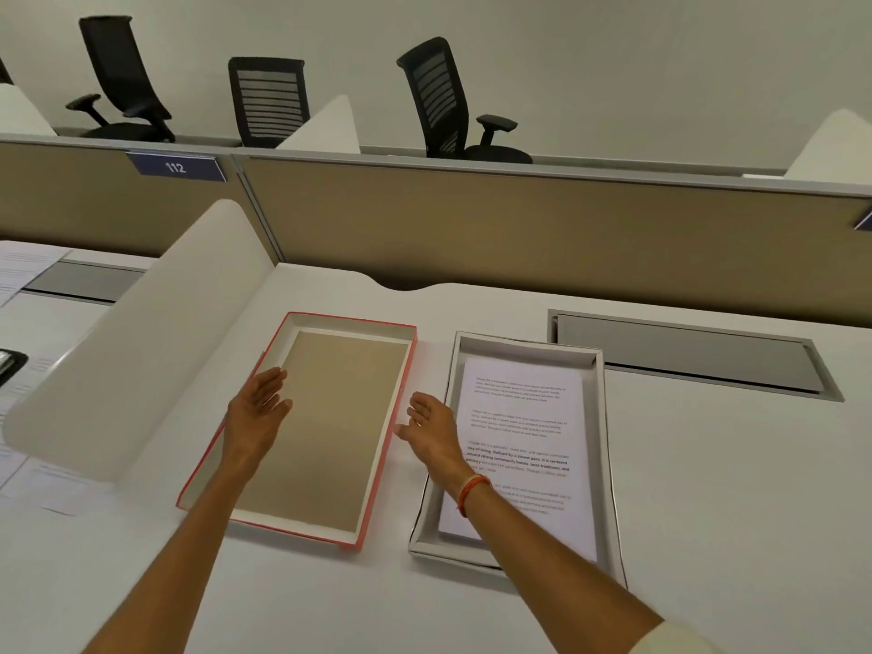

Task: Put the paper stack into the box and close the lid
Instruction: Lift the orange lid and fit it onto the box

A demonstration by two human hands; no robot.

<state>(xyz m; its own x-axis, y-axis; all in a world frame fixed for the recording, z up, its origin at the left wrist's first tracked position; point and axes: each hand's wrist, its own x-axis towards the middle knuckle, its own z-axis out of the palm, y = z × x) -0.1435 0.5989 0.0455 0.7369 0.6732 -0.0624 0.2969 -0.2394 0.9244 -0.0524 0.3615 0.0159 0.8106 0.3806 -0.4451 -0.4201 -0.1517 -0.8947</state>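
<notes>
A stack of printed white paper (524, 417) lies inside a shallow white box (598, 446) on the right of the desk. To its left lies a red-edged lid (401, 398), upside down, its brown inner face up. My left hand (257, 408) hovers over the lid's left rim, fingers spread, holding nothing. My right hand (431, 429) is open between the lid's right edge and the box's left wall, holding nothing. An orange band circles my right wrist.
A curved white divider (141, 342) rises left of the lid. Loose printed sheets (23, 271) lie at the far left. A grey cable hatch (693, 356) sits behind the box. A tan partition (472, 219) backs the desk, with black chairs beyond.
</notes>
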